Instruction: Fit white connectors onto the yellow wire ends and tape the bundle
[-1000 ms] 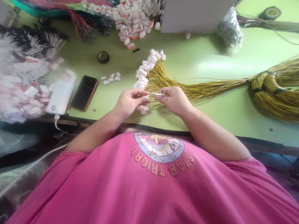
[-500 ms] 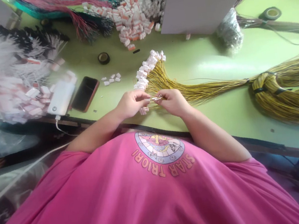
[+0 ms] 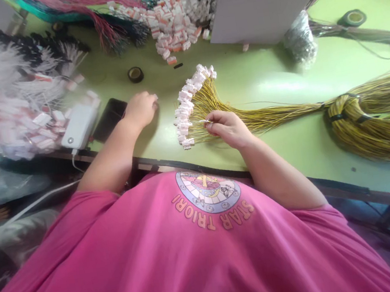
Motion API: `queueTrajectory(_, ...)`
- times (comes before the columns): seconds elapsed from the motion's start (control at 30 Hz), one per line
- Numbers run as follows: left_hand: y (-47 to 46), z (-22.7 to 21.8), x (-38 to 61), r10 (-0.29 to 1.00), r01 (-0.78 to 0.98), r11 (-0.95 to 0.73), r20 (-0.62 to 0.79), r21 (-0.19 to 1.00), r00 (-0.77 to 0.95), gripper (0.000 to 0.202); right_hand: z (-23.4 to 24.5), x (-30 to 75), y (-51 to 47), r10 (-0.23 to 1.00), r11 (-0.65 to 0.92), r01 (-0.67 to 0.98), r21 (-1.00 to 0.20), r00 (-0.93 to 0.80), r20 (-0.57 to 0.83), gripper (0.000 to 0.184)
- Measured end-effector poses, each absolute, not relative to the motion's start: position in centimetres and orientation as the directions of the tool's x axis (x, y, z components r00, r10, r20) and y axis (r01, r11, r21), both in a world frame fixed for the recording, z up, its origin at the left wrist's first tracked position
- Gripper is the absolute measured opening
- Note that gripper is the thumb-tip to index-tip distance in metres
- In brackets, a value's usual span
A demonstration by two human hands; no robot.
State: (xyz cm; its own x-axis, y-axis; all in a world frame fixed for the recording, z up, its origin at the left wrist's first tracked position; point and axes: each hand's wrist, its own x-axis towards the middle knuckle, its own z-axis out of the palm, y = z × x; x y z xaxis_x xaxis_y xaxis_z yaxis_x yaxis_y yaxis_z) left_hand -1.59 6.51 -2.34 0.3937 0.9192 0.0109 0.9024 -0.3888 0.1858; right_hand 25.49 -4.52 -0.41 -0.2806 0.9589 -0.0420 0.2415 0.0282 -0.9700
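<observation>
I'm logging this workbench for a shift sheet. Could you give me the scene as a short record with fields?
Left hand: left hand low at the table, beside the dark phone; whether it holds anything is hidden
Right hand: right hand pinching a thin whitish piece above the yellow wires
Wire ends: fanned out, tipped with white connectors
Left side: white power bank, cable plugged in
Beyond the hands: dark tape roll, heap of white-and-orange connectors
Surface: green table
</observation>
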Motion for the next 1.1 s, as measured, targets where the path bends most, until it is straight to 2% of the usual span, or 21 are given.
queueTrajectory(0.07,5.9,-1.8,-1.3,0.916,0.9,-0.392,-0.013,0.189,0.402,0.02,-0.4,25.4,-4.6,0.965,0.011,0.262,-0.965,-0.256,-0.058,0.017)
queueTrajectory(0.13,5.0,-0.8,-0.9,0.912,0.877,-0.387,-0.019,0.284,0.409,0.016,-0.4,25.3,-4.7,0.97,-0.014,0.277,-0.961,-0.228,-0.08,0.018)
queueTrajectory(0.2,3.7,0.5,-0.1,0.907,0.793,-0.345,-0.039,0.501,0.42,0.011,-0.3,25.3,-4.8,0.976,-0.032,0.292,-0.956,-0.197,-0.093,0.019)
queueTrajectory(0.3,1.2,1.8,1.7,0.858,0.489,-0.124,-0.154,0.863,0.49,0.012,-0.2,25.2,-4.9,0.982,-0.034,0.322,-0.946,-0.165,-0.091,0.019)
queueTrajectory(0.37,-0.3,1.9,3.1,0.826,0.251,0.079,-0.204,0.965,0.525,0.014,-0.1,25.2,-4.9,0.983,-0.02,0.333,-0.943,-0.165,-0.079,0.02)
queueTrajectory(0.47,-1.5,1.0,4.6,0.833,0.01,0.307,-0.274,0.952,0.481,0.015,-0.2,25.0,-4.9,0.987,0.023,0.342,-0.939,-0.158,-0.034,0.024)
queueTrajectory(0.63,-1.8,0.0,5.4,0.824,-0.157,0.482,-0.385,0.862,0.416,0.014,-0.4,24.8,-5.2,0.986,0.135,0.406,-0.904,-0.141,0.084,0.02)
queueTrajectory(0.87,-2.2,0.4,5.4,0.823,-0.169,0.499,-0.404,0.85,0.4,0.015,-0.9,24.6,-5.3,0.981,0.194,0.478,-0.857,-0.102,0.166,0.019)
queueTrajectory(1.1,-2.2,0.2,5.5,0.822,-0.146,0.49,-0.399,0.859,0.406,0.012,-0.7,24.5,-5.4,0.981,0.195,0.521,-0.831,-0.095,0.171,0.019)
